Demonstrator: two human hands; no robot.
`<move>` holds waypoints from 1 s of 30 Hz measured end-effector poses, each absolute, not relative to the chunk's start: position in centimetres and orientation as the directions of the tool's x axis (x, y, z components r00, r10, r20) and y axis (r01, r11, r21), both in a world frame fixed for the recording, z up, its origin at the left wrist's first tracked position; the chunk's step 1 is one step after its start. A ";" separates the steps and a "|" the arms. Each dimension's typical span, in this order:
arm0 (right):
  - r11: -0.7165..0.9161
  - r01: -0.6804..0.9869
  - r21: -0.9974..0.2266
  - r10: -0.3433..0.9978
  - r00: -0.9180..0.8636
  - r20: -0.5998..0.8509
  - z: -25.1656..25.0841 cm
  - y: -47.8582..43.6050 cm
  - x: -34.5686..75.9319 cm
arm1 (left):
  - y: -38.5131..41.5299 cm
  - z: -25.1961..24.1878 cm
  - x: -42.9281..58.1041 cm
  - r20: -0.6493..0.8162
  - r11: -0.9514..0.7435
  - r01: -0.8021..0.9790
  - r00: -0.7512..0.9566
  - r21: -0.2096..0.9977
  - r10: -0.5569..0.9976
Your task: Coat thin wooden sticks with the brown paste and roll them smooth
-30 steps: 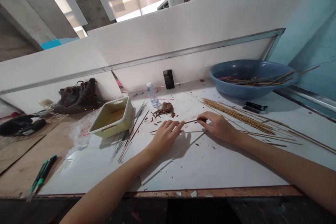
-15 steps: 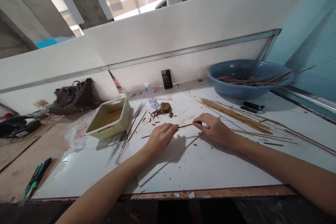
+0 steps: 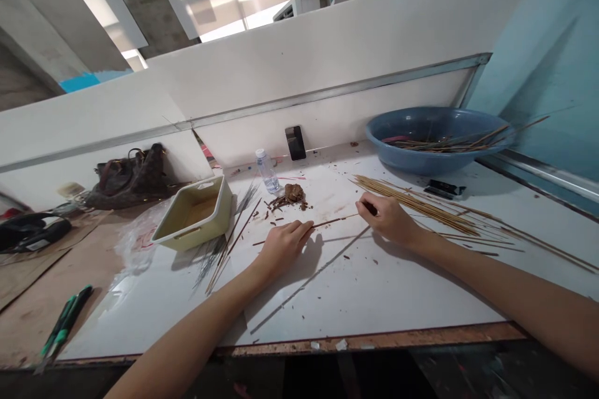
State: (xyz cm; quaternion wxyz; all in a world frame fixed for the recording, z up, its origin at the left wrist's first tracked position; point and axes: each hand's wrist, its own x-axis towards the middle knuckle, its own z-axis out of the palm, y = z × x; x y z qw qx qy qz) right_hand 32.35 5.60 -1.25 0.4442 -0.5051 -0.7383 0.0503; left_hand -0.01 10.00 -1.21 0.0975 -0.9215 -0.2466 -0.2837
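A thin stick (image 3: 330, 222), its left stretch coated in brown paste and a paler bare part to the right, spans the gap between my hands above the white sheet. My left hand (image 3: 284, 244) is closed on it, and its brown end sticks out beyond the wrist side. Toward the pale part, my right hand (image 3: 386, 217) is curled with fingers pinched; some dark paste shows inside the grip. Behind my hands sits a crumbly lump of brown paste (image 3: 294, 193) with loose bits. A bundle of bare tan sticks (image 3: 412, 202) lies behind my right forearm.
A blue basin (image 3: 421, 159) with sticks stands back right, near a black packet (image 3: 444, 189). Left are a yellow-green tub (image 3: 199, 234), loose sticks (image 3: 241, 227) and green-black tools (image 3: 68, 321). A water bottle (image 3: 267, 173) and phone (image 3: 295, 142) stand at the back.
My right hand has moved to the right along the stick and curled more, baring a longer, paler stretch between my hands. My left hand has shifted slightly left. The view has shifted a little.
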 end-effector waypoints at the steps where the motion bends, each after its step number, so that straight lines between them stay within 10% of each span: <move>1: 0.477 0.711 -0.516 0.790 -0.090 0.607 -1.1 5.7 32.5 | 10.0 -1.3 0.0 0.565 -0.856 0.516 0.718 -0.041 0.406; 14: 0.342 0.761 -0.551 0.877 -0.048 0.478 -2.4 7.7 34.0 | 10.6 -1.5 -0.2 0.494 -0.861 0.497 0.779 -0.109 0.387; 30: 0.752 0.646 -0.127 0.548 -0.507 0.665 -1.0 5.3 30.7 | 10.5 -1.9 -0.1 0.527 -0.871 0.488 0.752 -0.045 0.395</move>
